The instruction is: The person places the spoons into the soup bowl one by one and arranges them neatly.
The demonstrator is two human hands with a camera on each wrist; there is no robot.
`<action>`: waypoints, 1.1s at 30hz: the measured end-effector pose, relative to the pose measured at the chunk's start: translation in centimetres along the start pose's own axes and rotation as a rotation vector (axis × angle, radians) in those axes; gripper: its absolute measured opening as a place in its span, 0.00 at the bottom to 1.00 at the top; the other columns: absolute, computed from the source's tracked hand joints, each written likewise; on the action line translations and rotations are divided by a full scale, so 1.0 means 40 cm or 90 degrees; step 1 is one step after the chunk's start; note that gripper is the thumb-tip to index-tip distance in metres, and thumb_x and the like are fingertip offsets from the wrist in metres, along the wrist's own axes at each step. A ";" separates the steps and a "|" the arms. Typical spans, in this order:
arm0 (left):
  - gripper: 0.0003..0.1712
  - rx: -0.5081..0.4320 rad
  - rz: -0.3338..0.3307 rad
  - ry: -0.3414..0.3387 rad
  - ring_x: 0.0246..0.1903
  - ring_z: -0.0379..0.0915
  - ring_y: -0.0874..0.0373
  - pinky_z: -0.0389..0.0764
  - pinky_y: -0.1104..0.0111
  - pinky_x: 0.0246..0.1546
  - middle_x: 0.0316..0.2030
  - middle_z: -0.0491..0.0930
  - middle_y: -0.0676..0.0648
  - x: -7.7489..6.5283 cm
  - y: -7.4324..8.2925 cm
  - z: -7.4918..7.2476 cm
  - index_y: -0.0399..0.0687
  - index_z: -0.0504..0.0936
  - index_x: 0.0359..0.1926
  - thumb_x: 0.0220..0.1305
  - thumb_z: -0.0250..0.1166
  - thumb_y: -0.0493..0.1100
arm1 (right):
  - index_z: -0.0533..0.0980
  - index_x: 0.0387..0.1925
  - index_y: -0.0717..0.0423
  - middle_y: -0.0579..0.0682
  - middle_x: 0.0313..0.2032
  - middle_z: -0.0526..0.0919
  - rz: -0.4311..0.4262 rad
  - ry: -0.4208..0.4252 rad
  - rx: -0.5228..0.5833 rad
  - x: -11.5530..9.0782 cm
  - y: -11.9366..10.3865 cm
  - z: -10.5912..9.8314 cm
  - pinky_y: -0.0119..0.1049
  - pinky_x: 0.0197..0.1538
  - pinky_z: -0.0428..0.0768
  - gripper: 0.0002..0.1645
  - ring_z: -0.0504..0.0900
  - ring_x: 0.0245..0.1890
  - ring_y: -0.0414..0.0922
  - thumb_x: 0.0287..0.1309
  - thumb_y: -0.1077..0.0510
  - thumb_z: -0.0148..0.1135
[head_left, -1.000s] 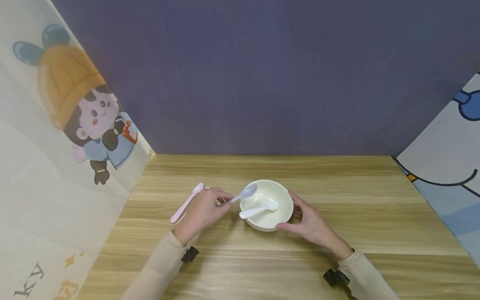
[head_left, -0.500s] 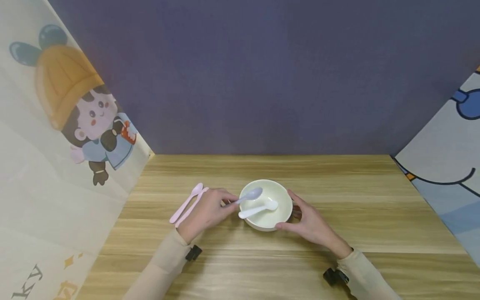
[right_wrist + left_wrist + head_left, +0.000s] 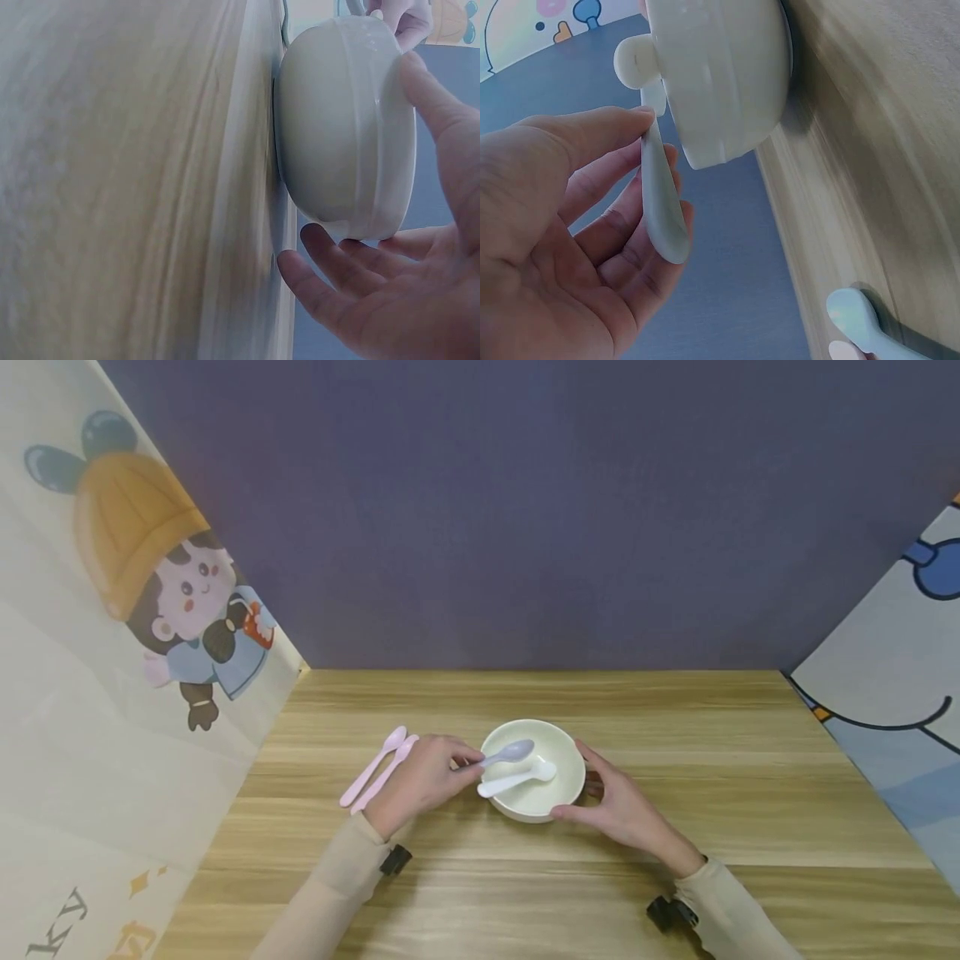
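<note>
Pinching a pale lilac spoon [image 3: 516,751] by the handle, thumb against fingers, with a narrow left-hand grip [image 3: 429,777]. Holding the lilac spoon with its smooth oval head over the left part of a round bowl [image 3: 561,747], head toward the right and handle toward the left. Looking greyer in the left wrist view, with a slim neck and a handle broadening to a rounded end. Impossible to tell whether touching the rim.

Holding the round bowl at its right side with a wide right-hand grip [image 3: 621,803], thumb on the near right edge and fingers curved along the far right side. Standing upright on the wood-grained tabletop [image 3: 675,718], near the middle from left to right. Coloured pale cream, glossy inside with bright highlights, and ringed by a faint raised band on the outer wall. Containing a white spoon [image 3: 517,781], set slantwise, head inside toward the right and rounded handle end jutting past the near left rim.

Laid on the tabletop to the left, side by side and slanting alike: one pink spoon [image 3: 372,767] and a second pink spoon [image 3: 386,776], heads far and handles near. Backed on the far side by a grey-blue wall [image 3: 525,527].
</note>
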State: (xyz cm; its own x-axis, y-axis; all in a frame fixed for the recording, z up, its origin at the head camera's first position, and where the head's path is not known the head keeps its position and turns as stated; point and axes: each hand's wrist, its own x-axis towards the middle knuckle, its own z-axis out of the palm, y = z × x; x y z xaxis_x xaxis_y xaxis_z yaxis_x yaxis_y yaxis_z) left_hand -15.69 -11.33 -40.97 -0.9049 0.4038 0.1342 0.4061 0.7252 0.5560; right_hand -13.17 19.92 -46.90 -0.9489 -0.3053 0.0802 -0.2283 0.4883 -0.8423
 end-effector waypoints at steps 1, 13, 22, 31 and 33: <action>0.09 -0.003 0.000 -0.001 0.30 0.77 0.67 0.78 0.73 0.31 0.36 0.91 0.56 0.001 0.001 0.000 0.55 0.95 0.46 0.68 0.73 0.47 | 0.55 0.82 0.66 0.69 0.74 0.71 0.000 0.000 0.001 0.000 0.000 0.000 0.46 0.63 0.84 0.71 0.84 0.62 0.61 0.48 0.46 0.87; 0.09 -0.015 0.020 -0.027 0.32 0.80 0.68 0.80 0.74 0.30 0.38 0.91 0.55 0.014 0.016 0.010 0.53 0.94 0.47 0.71 0.72 0.46 | 0.54 0.82 0.68 0.70 0.74 0.71 0.002 0.003 0.004 -0.004 0.002 -0.003 0.47 0.63 0.84 0.71 0.85 0.61 0.62 0.48 0.47 0.87; 0.08 -0.016 0.022 -0.038 0.30 0.78 0.67 0.79 0.74 0.29 0.36 0.90 0.54 0.024 0.022 0.023 0.52 0.95 0.46 0.70 0.72 0.45 | 0.54 0.82 0.66 0.69 0.74 0.71 0.008 -0.001 0.004 -0.004 -0.001 -0.002 0.47 0.63 0.84 0.71 0.85 0.62 0.62 0.48 0.47 0.87; 0.08 -0.013 0.019 -0.035 0.30 0.80 0.66 0.79 0.75 0.31 0.37 0.91 0.49 0.032 0.034 0.031 0.49 0.94 0.46 0.68 0.74 0.43 | 0.55 0.82 0.66 0.69 0.74 0.72 0.003 0.000 0.001 -0.004 0.000 -0.001 0.47 0.63 0.84 0.70 0.85 0.62 0.61 0.49 0.46 0.87; 0.08 -0.010 0.017 -0.035 0.30 0.80 0.65 0.79 0.74 0.30 0.38 0.91 0.49 0.032 0.037 0.031 0.49 0.94 0.45 0.68 0.74 0.42 | 0.55 0.82 0.65 0.69 0.74 0.72 0.002 0.001 0.001 -0.003 -0.001 0.000 0.47 0.63 0.84 0.70 0.85 0.62 0.61 0.49 0.46 0.87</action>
State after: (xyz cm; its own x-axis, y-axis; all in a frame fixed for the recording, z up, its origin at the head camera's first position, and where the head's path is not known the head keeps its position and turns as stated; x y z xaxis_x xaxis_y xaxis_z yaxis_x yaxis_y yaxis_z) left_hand -16.09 -9.05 -40.97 -0.8853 0.4532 0.1043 0.4276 0.7052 0.5656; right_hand -13.03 19.96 -46.88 -0.9497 -0.3032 0.0784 -0.2254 0.4879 -0.8433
